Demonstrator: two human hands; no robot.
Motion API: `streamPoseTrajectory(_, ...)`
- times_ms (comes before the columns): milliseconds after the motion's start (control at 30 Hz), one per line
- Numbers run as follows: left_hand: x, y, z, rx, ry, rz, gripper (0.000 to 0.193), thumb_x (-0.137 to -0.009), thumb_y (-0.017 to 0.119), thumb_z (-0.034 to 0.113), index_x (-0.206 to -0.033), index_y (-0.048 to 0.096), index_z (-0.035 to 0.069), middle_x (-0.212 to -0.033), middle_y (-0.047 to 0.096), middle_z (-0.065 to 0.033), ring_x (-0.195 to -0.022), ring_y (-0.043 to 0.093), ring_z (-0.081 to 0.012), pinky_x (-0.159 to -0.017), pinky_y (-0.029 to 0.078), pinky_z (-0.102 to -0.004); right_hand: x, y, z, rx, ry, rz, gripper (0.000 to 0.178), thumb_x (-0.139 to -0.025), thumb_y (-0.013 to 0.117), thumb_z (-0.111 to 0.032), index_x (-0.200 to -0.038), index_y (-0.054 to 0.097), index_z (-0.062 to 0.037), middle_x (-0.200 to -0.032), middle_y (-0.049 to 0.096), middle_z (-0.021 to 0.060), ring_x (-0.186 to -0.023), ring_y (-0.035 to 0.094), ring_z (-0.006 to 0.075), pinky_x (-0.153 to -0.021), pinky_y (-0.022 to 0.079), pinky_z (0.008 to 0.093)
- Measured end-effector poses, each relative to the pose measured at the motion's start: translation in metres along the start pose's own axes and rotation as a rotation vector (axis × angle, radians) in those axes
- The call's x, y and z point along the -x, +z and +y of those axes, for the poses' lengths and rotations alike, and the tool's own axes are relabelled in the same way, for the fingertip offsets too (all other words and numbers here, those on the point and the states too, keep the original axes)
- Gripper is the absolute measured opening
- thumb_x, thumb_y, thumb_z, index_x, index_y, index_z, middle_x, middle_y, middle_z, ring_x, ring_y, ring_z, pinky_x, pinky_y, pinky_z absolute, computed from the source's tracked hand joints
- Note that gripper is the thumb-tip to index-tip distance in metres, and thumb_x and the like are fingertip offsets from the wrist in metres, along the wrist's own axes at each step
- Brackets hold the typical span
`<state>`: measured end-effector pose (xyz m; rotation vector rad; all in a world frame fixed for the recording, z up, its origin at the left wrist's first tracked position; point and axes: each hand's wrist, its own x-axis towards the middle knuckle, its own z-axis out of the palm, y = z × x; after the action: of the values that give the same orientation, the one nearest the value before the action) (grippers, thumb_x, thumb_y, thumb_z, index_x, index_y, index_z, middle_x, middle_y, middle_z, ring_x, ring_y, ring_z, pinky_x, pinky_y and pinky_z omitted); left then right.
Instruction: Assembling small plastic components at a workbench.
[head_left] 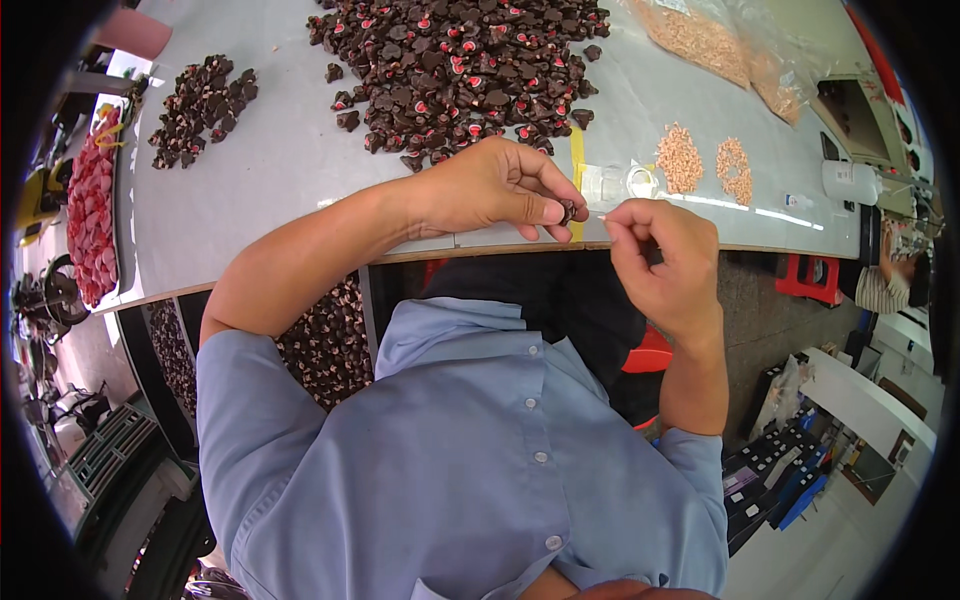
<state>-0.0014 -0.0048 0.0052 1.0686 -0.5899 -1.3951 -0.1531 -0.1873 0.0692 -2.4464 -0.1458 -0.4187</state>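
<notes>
My left hand (485, 190) pinches a small dark brown knobbly piece (568, 212) between thumb and fingers, just over the table's near edge. Close to its right, my right hand (668, 250) has thumb and forefinger pressed together on a tiny pale piece (602, 217). Beyond my hands spreads a big pile of dark brown pieces (470, 80), many showing red round spots. Two small heaps of pale pinkish bits, the larger one (680, 158) and the smaller one (735, 170), lie beyond my right hand. A clear ring-shaped thing (642, 182) sits near them.
A smaller heap of dark pieces (200, 110) lies at the left. Plastic bags of pale bits (695, 45) rest at the far right. Red pieces (90, 220) fill a tray by the left edge. Under the table are dark pieces in a bin (325, 345) and a red stool (810, 278).
</notes>
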Motion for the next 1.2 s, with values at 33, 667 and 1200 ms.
streamPoseTrajectory(33,0.0,0.0,-0.001,0.005,0.006,0.0,0.026,-0.093,0.068,0.007,-0.117,0.066,-0.002,-0.114,0.071,-0.0127,-0.097,0.073,-0.02,-0.072,0.056,-0.0262,0.0,0.005,0.0,-0.008,-0.013,0.006,0.012,-0.08,0.071,0.008,-0.086,0.065,-0.0001,-0.061,0.056,0.0023,-0.05,0.052,0.0102,-0.047,0.041,0.0242)
streamPoseTrajectory(667,0.0,-0.001,-0.005,0.006,0.02,0.022,0.025,-0.093,0.069,0.009,-0.115,0.066,-0.003,-0.109,0.072,-0.0128,-0.095,0.072,-0.0188,-0.073,0.056,-0.0268,0.002,0.029,-0.003,0.133,-0.142,0.035,0.014,-0.077,0.074,0.006,-0.084,0.064,-0.0017,-0.066,0.063,0.0041,-0.052,0.06,0.0163,-0.049,0.044,0.0286)
streamPoseTrajectory(1200,0.0,0.0,-0.004,-0.045,-0.059,0.104,0.022,-0.093,0.069,0.009,-0.112,0.065,0.0,-0.12,0.069,-0.0182,-0.099,0.071,-0.0203,-0.074,0.055,-0.027,0.055,-0.067,0.115,-0.004,0.65,0.654,0.014,-0.092,0.067,-0.011,-0.101,0.069,0.0001,-0.073,0.067,0.0062,-0.065,0.061,0.0124,-0.062,0.047,0.0265)
